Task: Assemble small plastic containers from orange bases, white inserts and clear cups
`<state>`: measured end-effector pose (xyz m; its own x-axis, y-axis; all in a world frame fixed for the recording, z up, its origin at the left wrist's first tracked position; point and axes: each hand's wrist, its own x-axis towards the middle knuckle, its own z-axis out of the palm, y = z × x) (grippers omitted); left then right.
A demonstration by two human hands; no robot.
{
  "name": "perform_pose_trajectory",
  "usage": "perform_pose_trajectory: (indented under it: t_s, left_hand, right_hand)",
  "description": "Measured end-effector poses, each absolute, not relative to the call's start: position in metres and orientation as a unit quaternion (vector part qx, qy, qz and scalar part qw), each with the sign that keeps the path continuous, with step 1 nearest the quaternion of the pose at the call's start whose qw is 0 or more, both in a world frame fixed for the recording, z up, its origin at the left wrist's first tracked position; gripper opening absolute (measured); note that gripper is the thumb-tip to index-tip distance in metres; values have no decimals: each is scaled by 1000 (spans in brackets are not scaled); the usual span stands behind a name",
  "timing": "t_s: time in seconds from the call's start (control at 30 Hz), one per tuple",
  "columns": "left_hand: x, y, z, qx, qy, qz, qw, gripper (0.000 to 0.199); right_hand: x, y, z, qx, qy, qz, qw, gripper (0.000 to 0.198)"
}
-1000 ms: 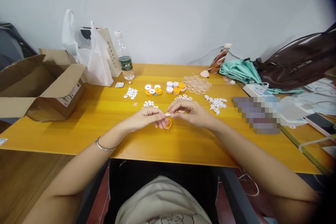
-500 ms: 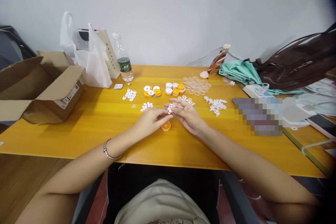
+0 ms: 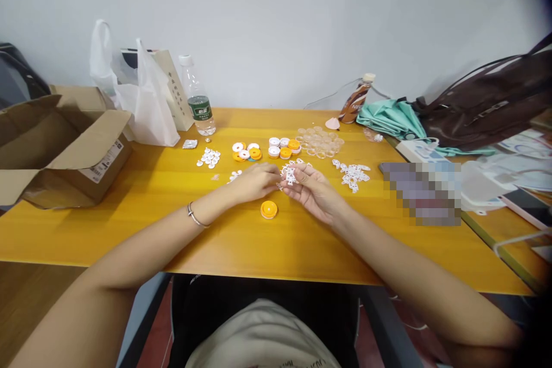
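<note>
My right hand (image 3: 318,194) pinches a small white openwork plastic piece (image 3: 291,176) between thumb and fingers. Just to its left is my left hand (image 3: 257,181), palm down with fingers curled together; what its fingertips hold, if anything, is hidden. A pile of similar white cut-out pieces (image 3: 305,165) lies behind the hands, partly covered by them. On the table in front of my left hand sits an orange round part with a white rim (image 3: 269,210). Small white parts (image 3: 235,176) peek out beyond my left forearm.
Farther back lie white round pieces (image 3: 209,157), orange and white rings (image 3: 246,152), round cups (image 3: 284,148), clear discs (image 3: 319,142) and another cut-out pile (image 3: 352,173). A cardboard box (image 3: 64,152) and water bottle (image 3: 200,106) stand left; a teal umbrella (image 3: 390,119) lies right.
My left hand has turned palm down and its fingers have curled in. The right hand still holds the white piece, now tilted differently. The orange round part shows more fully.
</note>
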<state>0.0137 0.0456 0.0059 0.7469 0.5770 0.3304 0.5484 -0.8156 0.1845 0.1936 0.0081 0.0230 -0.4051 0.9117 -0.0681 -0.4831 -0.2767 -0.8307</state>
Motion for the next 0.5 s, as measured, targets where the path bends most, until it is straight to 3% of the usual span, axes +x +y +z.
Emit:
perform_pose_trajectory:
  t_s: [0.3, 0.4, 0.5]
  left_hand:
    - [16, 41, 2, 919, 314, 229, 61, 15]
    - [9, 34, 14, 898, 319, 273, 131, 13]
    - [-3, 25, 25, 838, 352, 318, 268, 7]
  right_hand:
    - [188, 4, 17, -272, -388, 771, 426, 22]
    - [188, 2, 17, -270, -394, 767, 428, 21]
    - [188, 0, 18, -267, -404, 762, 430, 21]
